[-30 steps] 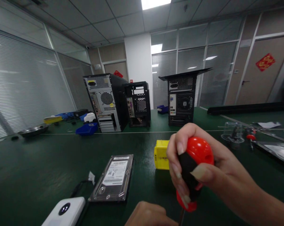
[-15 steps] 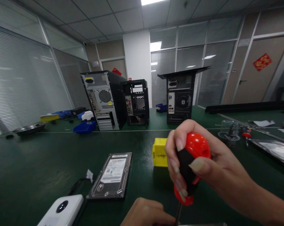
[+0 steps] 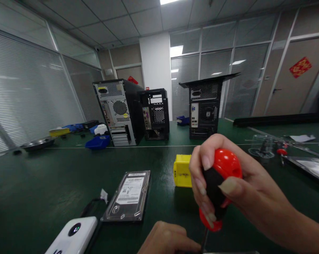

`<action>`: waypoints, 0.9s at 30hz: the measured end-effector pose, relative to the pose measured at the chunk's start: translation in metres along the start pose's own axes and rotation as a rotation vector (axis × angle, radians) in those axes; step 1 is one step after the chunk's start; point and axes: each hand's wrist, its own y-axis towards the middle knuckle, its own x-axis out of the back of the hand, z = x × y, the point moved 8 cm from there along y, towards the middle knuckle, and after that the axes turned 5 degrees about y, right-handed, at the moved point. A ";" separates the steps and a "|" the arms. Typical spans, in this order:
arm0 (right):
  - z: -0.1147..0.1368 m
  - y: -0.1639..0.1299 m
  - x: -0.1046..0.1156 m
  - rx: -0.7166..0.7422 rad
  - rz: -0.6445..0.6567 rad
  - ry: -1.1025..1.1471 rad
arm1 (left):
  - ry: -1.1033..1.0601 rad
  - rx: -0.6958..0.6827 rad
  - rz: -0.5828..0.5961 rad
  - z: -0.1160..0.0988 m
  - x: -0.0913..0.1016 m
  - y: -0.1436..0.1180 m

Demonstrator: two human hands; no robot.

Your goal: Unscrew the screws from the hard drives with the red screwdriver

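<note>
The right hand [image 3: 228, 190] wraps its fingers [image 3: 202, 183] tightly around the red and black handle of a screwdriver [image 3: 217, 187], held upright at the near right, its shaft pointing down toward the frame's lower edge. The left hand [image 3: 167, 241] sits at the near edge just beside the shaft; whether its fingers pinch anything cannot be told. A yellow box [image 3: 181, 173] stands just behind the screwdriver on the green tabletop [image 3: 43, 183]. A hard drive [image 3: 129, 195] lies to the left, a white device [image 3: 72, 236] nearer. Three computer cases [image 3: 119, 113] stand far back.
</note>
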 end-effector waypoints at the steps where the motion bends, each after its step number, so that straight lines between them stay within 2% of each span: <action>1: 0.000 0.000 0.000 -0.002 -0.001 0.001 | 0.005 -0.006 -0.004 -0.001 0.000 0.000; 9: 0.000 -0.003 0.001 -0.014 -0.006 0.017 | 0.172 -0.057 -0.042 0.008 -0.004 -0.005; 12: -0.001 -0.003 -0.001 -0.022 0.015 0.029 | 0.305 -0.117 -0.074 0.005 -0.004 -0.006; 19: 0.000 -0.002 0.002 -0.003 0.020 0.011 | 0.425 -0.152 -0.115 0.000 -0.003 -0.006; 23: -0.003 -0.003 0.005 -0.058 -0.006 0.014 | 0.404 -0.192 -0.181 -0.004 0.000 -0.006; 27: -0.006 -0.002 0.003 -0.103 0.050 0.082 | 0.377 -0.224 -0.196 -0.010 0.003 -0.005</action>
